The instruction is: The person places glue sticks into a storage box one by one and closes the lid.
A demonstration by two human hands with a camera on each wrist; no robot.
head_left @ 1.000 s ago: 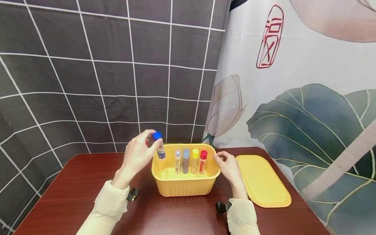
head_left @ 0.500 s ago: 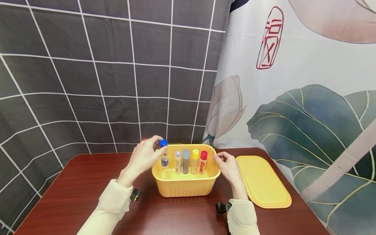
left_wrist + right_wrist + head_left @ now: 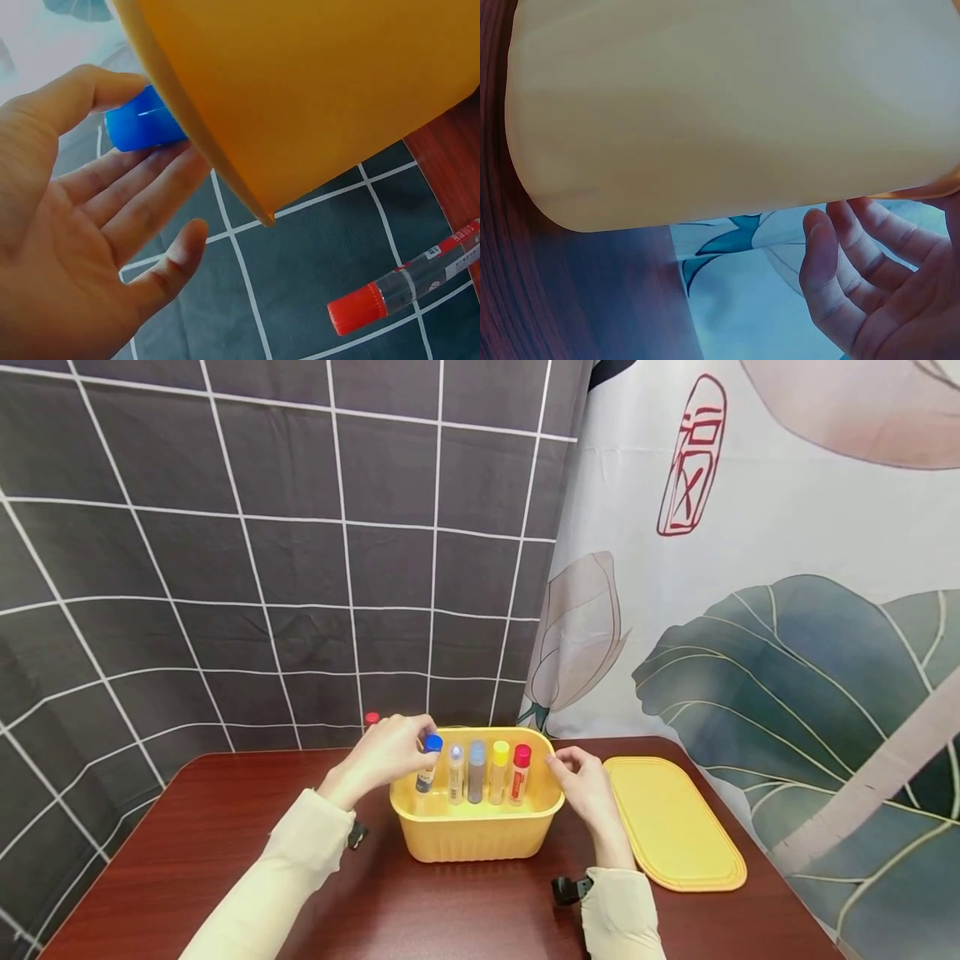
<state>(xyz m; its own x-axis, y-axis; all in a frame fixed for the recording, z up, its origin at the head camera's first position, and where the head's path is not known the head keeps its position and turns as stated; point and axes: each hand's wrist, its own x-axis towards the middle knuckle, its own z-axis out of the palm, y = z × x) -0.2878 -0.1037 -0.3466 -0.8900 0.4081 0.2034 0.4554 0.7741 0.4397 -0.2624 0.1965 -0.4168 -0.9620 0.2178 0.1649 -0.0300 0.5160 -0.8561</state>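
Four tubes stand in a row inside the yellow bin (image 3: 472, 843), visible in the head view only: a pale-capped tube (image 3: 456, 781), a grey-blue tube (image 3: 476, 778), a yellow-capped tube (image 3: 498, 781) and a red-capped tube (image 3: 519, 781). The blue-capped tube (image 3: 425, 777) is in the bin's left end, tilted slightly; whether its base touches the floor of the bin cannot be told. The left wrist view shows its cap above the rim and exposes the clear body of a second red-capped tube (image 3: 358, 309), outside the bin; the head view shows only that tube's cap, beyond the left hand (image 3: 382, 756). The right wrist view shows the bin's outer wall, which hides the contents.

Left hand: reaches over the left rim; thumb and fingers pinch the blue cap, little finger held apart. Right hand (image 3: 588, 789): fingers bent, gripping the right rim. The yellow lid (image 3: 675, 827) lies on the table (image 3: 187, 860) beside it.
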